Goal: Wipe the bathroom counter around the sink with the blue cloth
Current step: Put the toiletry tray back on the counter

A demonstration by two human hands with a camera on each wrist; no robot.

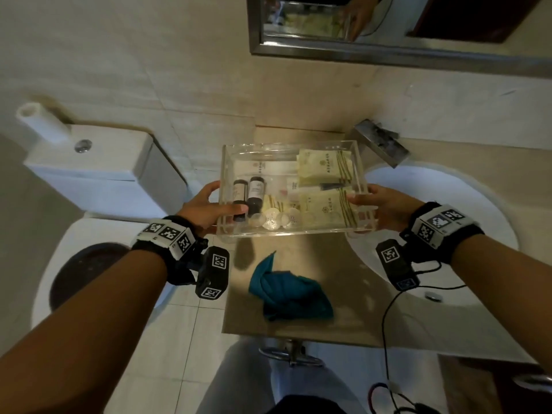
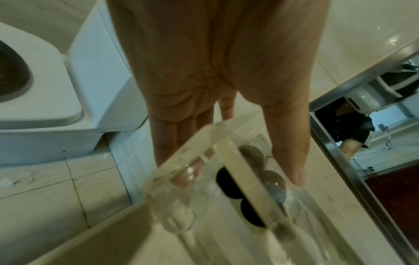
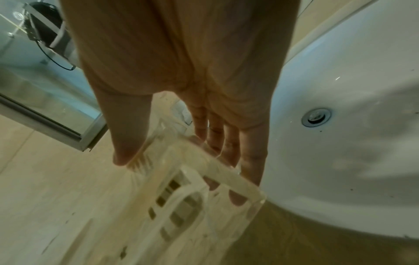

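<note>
you have both hands on the clear acrylic tray (image 1: 291,186) of toiletries, held up off the counter (image 1: 352,297). your left hand (image 1: 206,209) clamps the tray's left end, thumb laid over the rim beside the two dark bottles (image 1: 249,194) and fingers under the base; your right hand (image 1: 378,206) grips the right end the same way, thumb on top, fingers beneath. neither hand is free.

the blue cloth (image 1: 288,291) lies crumpled on the counter, on the near side of the tray and just below it, roughly midway between your wrists. its bunched length runs from a peak pointing toward the tray down toward the counter's front edge. the sink (image 1: 466,234) lies to the cloth's right, so your right hand looks slightly better placed for it, though both are about equally near.

my read: the tray has to be set down clear of the cloth before either hand can drop straight back toward you to pick the cloth up.
</note>
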